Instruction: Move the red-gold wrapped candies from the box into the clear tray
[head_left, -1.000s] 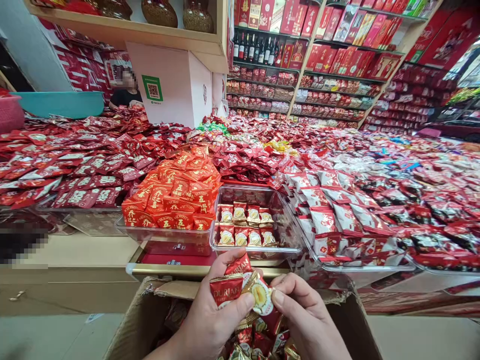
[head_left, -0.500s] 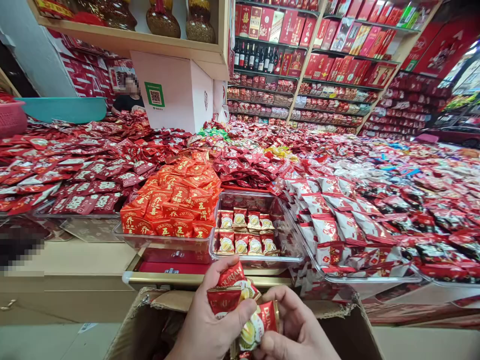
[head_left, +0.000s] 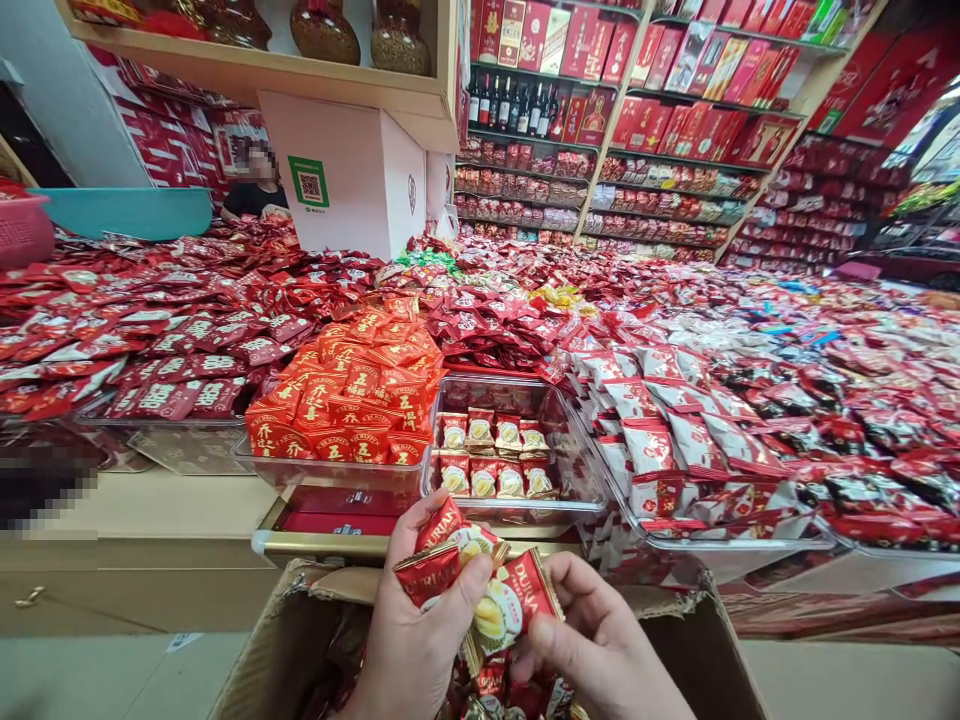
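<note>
My left hand [head_left: 427, 610] is closed around several red-and-gold durian candies [head_left: 426, 575], its thumb pressed over them. Between the fingertips of my right hand [head_left: 592, 620] is the edge of another durian candy [head_left: 504, 612], which also touches the left thumb. Both hands are above an open cardboard box [head_left: 262, 640], where more of these wrapped candies show below the hands. Just beyond, a clear plastic bin [head_left: 517, 508] holds durian candies standing in neat rows with their pictures facing me.
Left of the clear bin, orange packets [head_left: 345, 390] are heaped in another bin. White-and-red packets [head_left: 667, 430] fill the one to its right. A drawer cabinet [head_left: 150, 580] stands at the left. A person [head_left: 255, 185] is behind the piles, beside a white box [head_left: 330, 170].
Both hands have risen slightly, and the left has shifted left. The right-hand candy is tilted more and shows its front more fully. More candies are visible in the box.
</note>
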